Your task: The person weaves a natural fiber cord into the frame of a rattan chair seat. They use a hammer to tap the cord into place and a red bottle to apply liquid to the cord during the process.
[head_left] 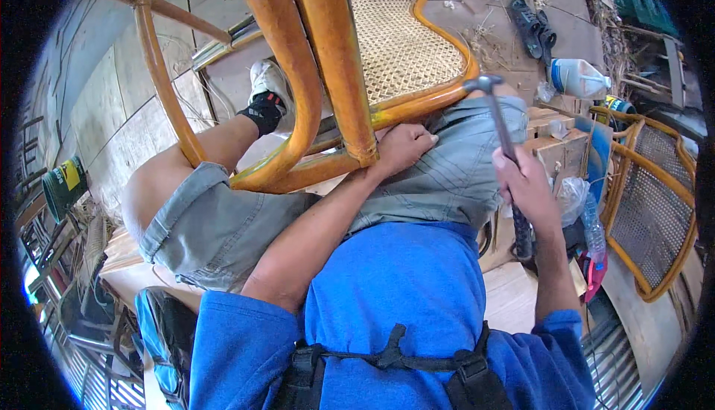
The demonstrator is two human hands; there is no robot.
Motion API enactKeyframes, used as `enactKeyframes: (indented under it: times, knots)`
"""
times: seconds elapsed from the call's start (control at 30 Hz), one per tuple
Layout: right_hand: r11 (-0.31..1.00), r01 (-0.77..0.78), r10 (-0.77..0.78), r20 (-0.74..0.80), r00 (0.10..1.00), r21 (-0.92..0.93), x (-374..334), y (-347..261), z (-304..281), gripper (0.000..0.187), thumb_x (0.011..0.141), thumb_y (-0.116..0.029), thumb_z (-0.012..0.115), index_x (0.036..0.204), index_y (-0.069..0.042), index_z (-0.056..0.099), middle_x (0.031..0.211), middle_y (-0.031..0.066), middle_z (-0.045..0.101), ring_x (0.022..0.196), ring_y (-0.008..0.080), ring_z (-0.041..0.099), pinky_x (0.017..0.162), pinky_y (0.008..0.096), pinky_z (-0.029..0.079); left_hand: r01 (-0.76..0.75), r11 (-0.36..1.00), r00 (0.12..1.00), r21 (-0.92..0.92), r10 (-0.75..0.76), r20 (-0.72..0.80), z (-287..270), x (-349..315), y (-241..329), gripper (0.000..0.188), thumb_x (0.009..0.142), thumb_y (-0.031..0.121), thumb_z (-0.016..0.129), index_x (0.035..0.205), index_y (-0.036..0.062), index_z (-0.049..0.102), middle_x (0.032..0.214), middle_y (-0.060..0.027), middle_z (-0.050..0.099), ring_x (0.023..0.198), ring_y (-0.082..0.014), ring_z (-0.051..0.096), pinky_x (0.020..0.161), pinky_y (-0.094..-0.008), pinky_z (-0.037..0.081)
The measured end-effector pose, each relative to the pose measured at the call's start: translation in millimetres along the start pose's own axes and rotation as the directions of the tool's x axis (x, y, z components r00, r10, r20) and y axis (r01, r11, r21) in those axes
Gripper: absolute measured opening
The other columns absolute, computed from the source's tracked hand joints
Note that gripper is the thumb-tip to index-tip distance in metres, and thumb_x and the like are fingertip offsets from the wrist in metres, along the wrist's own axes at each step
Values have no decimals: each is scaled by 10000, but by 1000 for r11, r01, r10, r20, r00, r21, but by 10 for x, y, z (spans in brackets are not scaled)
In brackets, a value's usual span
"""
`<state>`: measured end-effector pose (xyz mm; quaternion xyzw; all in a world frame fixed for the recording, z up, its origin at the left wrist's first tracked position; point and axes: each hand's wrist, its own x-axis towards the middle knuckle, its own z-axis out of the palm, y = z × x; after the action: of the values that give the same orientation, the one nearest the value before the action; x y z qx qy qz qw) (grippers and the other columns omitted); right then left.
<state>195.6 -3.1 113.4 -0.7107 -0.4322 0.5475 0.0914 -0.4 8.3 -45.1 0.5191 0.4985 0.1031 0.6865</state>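
Note:
A rattan chair (339, 60) with an orange-brown frame and a woven cane panel (402, 30) leans across my lap, its bent poles between my knees. My left hand (404, 147) is closed at the lower rail, beside the joint of a thick upright pole; some of its fingers are hidden, and its wrist passes close under that pole. In my right hand (527, 186) is a hammer (500, 116), gripped by its dark handle. The hammer's metal head is raised above my right thigh, near the rounded corner of the cane panel.
Sandals (532, 26) and a white plastic jug (577, 78) are on the floor at the far right. Another cane-panelled rattan piece (652, 205) stands at the right, near a clear plastic bottle (593, 231). A dark green can (64, 183) is at the left; a blue-and-black bag (165, 343) lies lower left.

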Motion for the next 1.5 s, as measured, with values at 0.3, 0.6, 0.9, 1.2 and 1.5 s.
enactKeyframes:
  times: [0.3,0.6,0.9,1.2,1.5]
  knots:
    - [975,0,16,70,997,-223,349,-283,63,182,897,-211,499,897,-29,490,600,-12,436,422,86,445,391,247,359,-47,999,998,-4,46,-53,87,51,-150,373,826,396,550,795,37,647,647,-91,597,638,-210,579,655,-365,454]
    - [933,25,0,72,997,-359,497,-314,115,230,904,-219,444,858,0,494,519,67,461,404,170,469,418,342,383,13,1000,997,-5,-13,75,69,100,-151,375,873,379,529,856,17,622,690,-65,577,672,-153,538,664,-322,452]
    - [959,95,-104,-19,994,-265,415,-431,134,224,901,-209,446,874,4,510,520,97,472,435,201,491,450,359,397,29,1000,998,-12,-28,51,55,64,-103,370,869,371,539,833,11,617,676,-41,561,660,-131,519,642,-309,449]
    - [920,160,-173,-4,985,-356,481,-448,71,203,918,-228,433,908,-39,507,598,7,440,385,89,416,370,245,339,12,1000,998,2,-12,66,56,79,-139,368,862,369,545,893,13,631,721,-70,601,690,-135,546,665,-319,458]
    - [861,143,-186,-39,982,-489,426,-103,230,228,895,-206,443,915,17,487,734,263,552,749,453,548,654,482,425,-12,1000,999,27,11,50,43,42,-66,368,856,378,546,901,24,637,745,-91,614,707,-176,571,688,-336,460]
